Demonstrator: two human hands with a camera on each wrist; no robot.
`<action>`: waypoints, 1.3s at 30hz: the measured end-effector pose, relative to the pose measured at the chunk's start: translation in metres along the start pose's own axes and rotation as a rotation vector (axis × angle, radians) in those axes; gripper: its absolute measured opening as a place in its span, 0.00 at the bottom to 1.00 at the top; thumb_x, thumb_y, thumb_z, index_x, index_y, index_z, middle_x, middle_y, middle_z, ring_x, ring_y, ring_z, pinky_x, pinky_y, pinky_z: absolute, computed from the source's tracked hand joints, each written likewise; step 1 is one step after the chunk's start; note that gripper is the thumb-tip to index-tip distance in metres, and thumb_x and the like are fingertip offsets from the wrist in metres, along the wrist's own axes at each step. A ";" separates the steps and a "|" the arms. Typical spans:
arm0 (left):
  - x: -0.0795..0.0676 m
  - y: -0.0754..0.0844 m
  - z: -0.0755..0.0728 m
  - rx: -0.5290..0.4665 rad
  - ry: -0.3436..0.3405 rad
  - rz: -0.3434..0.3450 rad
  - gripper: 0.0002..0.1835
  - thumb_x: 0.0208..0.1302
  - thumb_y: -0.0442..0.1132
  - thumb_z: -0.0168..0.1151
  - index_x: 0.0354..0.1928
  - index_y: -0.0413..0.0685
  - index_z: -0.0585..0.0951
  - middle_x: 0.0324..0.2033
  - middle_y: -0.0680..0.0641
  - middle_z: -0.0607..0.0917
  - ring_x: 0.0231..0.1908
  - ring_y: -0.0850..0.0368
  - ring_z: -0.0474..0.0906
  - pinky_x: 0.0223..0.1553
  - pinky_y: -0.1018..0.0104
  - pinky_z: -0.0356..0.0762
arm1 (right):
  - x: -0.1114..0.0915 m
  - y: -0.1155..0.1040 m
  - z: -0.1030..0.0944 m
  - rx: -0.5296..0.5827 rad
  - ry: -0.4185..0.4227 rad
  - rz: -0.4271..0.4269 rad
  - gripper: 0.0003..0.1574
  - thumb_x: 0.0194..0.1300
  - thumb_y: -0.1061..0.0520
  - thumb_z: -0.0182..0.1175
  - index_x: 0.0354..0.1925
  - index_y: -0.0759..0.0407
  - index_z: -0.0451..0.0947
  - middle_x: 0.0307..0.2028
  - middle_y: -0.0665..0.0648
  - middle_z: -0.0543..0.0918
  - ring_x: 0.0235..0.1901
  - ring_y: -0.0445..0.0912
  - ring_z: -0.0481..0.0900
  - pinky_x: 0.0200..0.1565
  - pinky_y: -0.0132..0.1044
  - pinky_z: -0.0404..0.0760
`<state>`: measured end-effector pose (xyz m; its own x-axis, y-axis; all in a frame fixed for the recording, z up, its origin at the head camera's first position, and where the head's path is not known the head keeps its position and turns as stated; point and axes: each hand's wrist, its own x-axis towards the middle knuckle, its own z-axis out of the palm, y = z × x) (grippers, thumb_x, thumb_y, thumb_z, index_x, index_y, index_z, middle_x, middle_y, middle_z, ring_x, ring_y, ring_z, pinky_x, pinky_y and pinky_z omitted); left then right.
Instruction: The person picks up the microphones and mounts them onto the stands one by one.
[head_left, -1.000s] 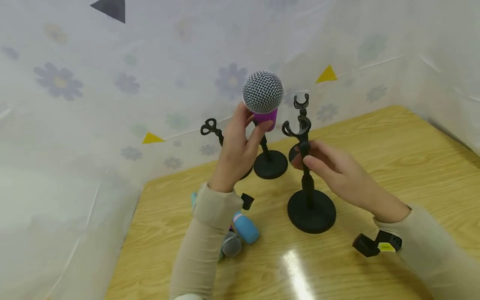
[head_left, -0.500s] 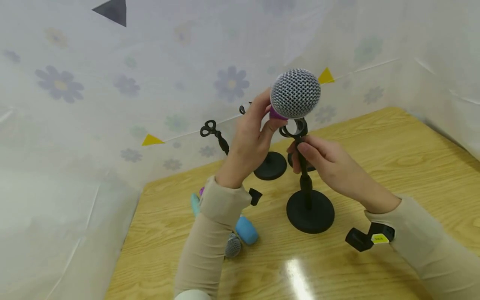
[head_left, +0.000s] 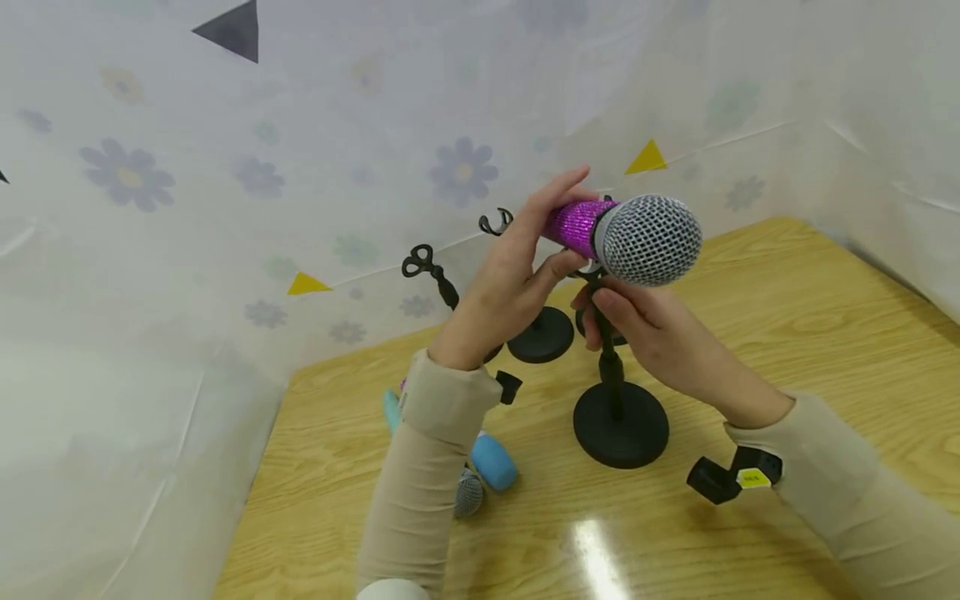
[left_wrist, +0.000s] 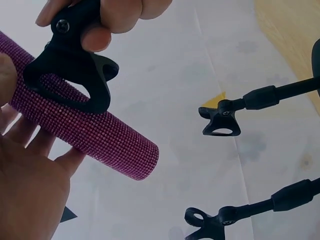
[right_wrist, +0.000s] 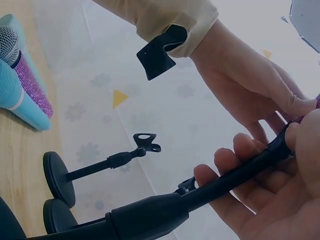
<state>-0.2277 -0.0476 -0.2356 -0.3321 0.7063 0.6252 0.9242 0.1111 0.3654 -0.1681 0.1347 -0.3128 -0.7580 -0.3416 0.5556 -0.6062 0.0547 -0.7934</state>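
My left hand (head_left: 498, 287) holds a microphone by its purple sparkly handle (head_left: 576, 227), fingers above and thumb below. The silver mesh head (head_left: 652, 240) points right and toward me. With my right hand (head_left: 671, 350) I grip the upper post of a black desktop microphone stand (head_left: 621, 425), just under its clip. Its round base rests on the table. The left wrist view shows the stand's clip (left_wrist: 67, 47) right at the handle, overlapping it midway, while the handle's tail end (left_wrist: 145, 157) sticks out past the clip.
More black stands stand behind, one with its base (head_left: 540, 335) near the wall sheet and another with its clip (head_left: 422, 261) farther left. On the wooden table (head_left: 300, 467), a blue microphone (head_left: 493, 462) and a grey-headed microphone (head_left: 468, 492) lie partly behind my left forearm.
My left hand has brought the microphone rightward to the stand's clip and tilted it from upright to nearly level. My right hand keeps its grip on the post, the stand shifting only slightly.
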 end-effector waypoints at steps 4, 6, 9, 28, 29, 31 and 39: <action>0.000 -0.001 0.001 0.015 -0.041 -0.034 0.40 0.66 0.35 0.66 0.75 0.37 0.58 0.71 0.38 0.66 0.69 0.53 0.66 0.72 0.69 0.64 | 0.000 0.001 -0.001 -0.011 -0.001 0.001 0.16 0.82 0.60 0.37 0.49 0.67 0.70 0.30 0.57 0.77 0.29 0.47 0.77 0.35 0.33 0.83; 0.000 -0.001 0.002 0.016 -0.048 -0.043 0.41 0.64 0.34 0.69 0.74 0.39 0.59 0.72 0.39 0.63 0.69 0.54 0.65 0.71 0.69 0.64 | 0.000 0.001 -0.001 -0.031 0.000 0.005 0.17 0.83 0.59 0.36 0.48 0.67 0.70 0.30 0.57 0.77 0.29 0.47 0.77 0.36 0.33 0.83; 0.000 -0.003 0.004 0.001 -0.046 -0.049 0.41 0.63 0.34 0.70 0.74 0.40 0.59 0.71 0.40 0.64 0.67 0.55 0.66 0.69 0.70 0.66 | -0.001 0.001 -0.003 -0.058 -0.002 0.012 0.18 0.83 0.58 0.35 0.49 0.66 0.70 0.30 0.57 0.77 0.30 0.46 0.78 0.38 0.32 0.83; 0.005 -0.005 0.003 0.061 -0.098 -0.192 0.44 0.64 0.39 0.69 0.76 0.40 0.55 0.70 0.43 0.69 0.66 0.56 0.69 0.70 0.72 0.64 | -0.004 0.005 -0.014 0.032 -0.029 0.192 0.21 0.83 0.48 0.36 0.52 0.58 0.71 0.32 0.56 0.81 0.40 0.49 0.83 0.48 0.35 0.86; 0.006 -0.005 0.003 0.065 -0.096 -0.192 0.44 0.64 0.39 0.69 0.76 0.40 0.55 0.70 0.43 0.69 0.66 0.56 0.69 0.71 0.72 0.63 | -0.004 0.005 -0.014 0.040 -0.029 0.196 0.21 0.83 0.48 0.37 0.53 0.58 0.71 0.32 0.56 0.81 0.40 0.49 0.83 0.48 0.36 0.86; 0.005 -0.006 0.004 0.066 -0.088 -0.194 0.44 0.64 0.39 0.69 0.76 0.41 0.56 0.70 0.43 0.69 0.66 0.57 0.69 0.71 0.73 0.64 | -0.004 0.006 -0.014 0.064 -0.026 0.201 0.21 0.83 0.48 0.37 0.54 0.59 0.70 0.33 0.56 0.81 0.40 0.50 0.83 0.48 0.36 0.86; 0.001 -0.007 0.007 0.106 -0.042 -0.176 0.44 0.63 0.37 0.70 0.75 0.39 0.57 0.69 0.41 0.70 0.65 0.54 0.70 0.70 0.71 0.65 | -0.002 0.006 -0.018 0.239 -0.033 0.248 0.21 0.82 0.50 0.44 0.65 0.57 0.64 0.35 0.55 0.86 0.38 0.50 0.84 0.49 0.37 0.86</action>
<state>-0.2329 -0.0429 -0.2420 -0.4836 0.6982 0.5279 0.8682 0.3063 0.3903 -0.1746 0.1522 -0.3141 -0.8649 -0.3755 0.3332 -0.3280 -0.0798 -0.9413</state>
